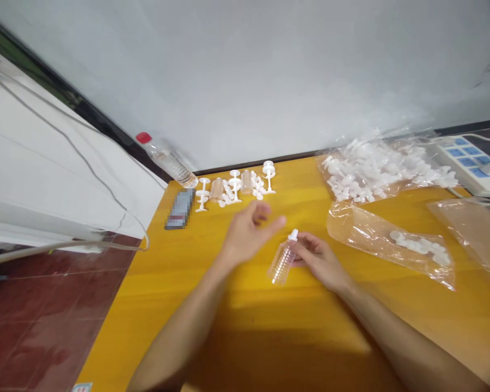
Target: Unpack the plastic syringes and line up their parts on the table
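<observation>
My right hand [316, 256] grips a small clear ribbed plastic bottle [282, 264] near its neck. A white nozzle-like cap [293, 234] tops the bottle, which leans with that end up and to the right. To the left of it, my left hand [249, 231] hovers over the table with nothing in it, thumb stretched out and fingers loosely bent. Beyond that hand stand white spool-like plastic parts [235, 186], clear plastic cups [216, 190] and several small white pieces [258, 186], in a row along the back edge.
A large clear bag of white plastic parts [363, 171] lies at the back right, beside a power strip [469, 163]. Nearer is a flat bag with small white pieces [420, 245]. A red-capped water bottle [169, 163] leans at the back left above a phone-like object [180, 209].
</observation>
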The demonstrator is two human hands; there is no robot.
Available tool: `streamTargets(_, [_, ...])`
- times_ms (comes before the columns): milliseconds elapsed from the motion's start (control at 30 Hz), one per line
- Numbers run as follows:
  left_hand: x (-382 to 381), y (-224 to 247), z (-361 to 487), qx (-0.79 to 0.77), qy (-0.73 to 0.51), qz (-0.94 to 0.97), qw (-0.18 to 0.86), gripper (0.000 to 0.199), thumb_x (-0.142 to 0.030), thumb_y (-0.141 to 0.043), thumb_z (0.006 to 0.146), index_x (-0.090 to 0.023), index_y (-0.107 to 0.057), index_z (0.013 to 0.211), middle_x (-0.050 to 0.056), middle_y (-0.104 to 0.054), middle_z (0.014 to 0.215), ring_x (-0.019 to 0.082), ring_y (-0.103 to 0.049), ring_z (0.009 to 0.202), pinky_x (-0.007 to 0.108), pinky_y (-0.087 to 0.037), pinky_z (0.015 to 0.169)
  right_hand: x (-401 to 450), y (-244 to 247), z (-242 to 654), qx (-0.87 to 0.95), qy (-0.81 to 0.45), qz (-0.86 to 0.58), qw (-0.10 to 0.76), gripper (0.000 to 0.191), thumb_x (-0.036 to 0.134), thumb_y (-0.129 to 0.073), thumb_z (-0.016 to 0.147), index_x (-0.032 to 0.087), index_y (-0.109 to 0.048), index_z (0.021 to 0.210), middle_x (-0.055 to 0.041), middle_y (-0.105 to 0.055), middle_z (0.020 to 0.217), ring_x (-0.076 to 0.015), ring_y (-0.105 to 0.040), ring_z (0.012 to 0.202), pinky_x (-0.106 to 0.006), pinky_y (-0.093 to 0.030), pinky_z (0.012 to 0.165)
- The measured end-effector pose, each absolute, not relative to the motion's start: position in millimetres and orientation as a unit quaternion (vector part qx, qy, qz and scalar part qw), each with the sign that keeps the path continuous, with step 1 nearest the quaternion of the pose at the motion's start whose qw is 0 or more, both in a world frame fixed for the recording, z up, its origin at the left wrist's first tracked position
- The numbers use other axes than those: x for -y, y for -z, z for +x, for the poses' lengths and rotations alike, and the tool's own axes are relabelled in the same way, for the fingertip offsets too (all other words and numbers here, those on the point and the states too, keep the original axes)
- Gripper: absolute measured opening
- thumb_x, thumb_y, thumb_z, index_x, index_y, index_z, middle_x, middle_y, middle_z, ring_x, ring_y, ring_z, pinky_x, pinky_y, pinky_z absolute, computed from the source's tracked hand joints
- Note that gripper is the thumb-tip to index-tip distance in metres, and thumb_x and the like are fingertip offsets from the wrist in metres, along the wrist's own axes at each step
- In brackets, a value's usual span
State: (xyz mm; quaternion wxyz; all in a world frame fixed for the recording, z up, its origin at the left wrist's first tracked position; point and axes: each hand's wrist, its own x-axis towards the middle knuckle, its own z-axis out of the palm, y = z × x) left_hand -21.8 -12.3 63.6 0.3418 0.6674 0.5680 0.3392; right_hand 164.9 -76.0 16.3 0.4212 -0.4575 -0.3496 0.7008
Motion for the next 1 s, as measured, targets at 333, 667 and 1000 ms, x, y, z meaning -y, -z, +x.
streamTargets(333, [119,-61,-47,-0.513,-0.373,0.563,0.53,0.042,-0.044,-0.08,0.084,-0.027,-0.07,0.12,0.007,-0.078,0.111,0.024,-0.074,0.095,0.033,-0.058,0.082,82,-63,152,0.561,-0.563,-0.484,0.365,0.054,0.07,-0.066,0.084,0.017,-0.063,0.069,0.0023,-0.055,0.061,-0.0089,-0.045,0.056,-0.023,-0.038,0.055])
streamTargets(667, [82,-78,-68,-0.287,-0.317,0.339,0.838,0.049,-0.054,-0.077,0.083,-0.013,-0.073,0.108,0.009,-0.077,0.079,0.016,-0.067,0.054,0.022,-0.05,0.047,39,-110,165,0.575,-0.613,-0.343,0.42,0.049,0.063,-0.075,0.082,0.016,-0.066,0.073,-0.0009,-0.062,0.069,-0.0084,-0.053,0.06,-0.023,-0.041,0.056])
streamTargets(1000, [-72,-91,-10,-0.538,-0.414,0.545,0.491,0.035,-0.037,-0.078,0.082,-0.013,-0.072,0.107,0.009,-0.075,0.102,0.018,-0.068,0.085,0.029,-0.051,0.079,-128,-100,203,0.695,-0.295,-0.628,0.185,0.014,0.027,-0.072,0.088,0.015,-0.077,0.092,-0.0044,-0.07,0.073,-0.0183,-0.07,0.074,-0.03,-0.056,0.076])
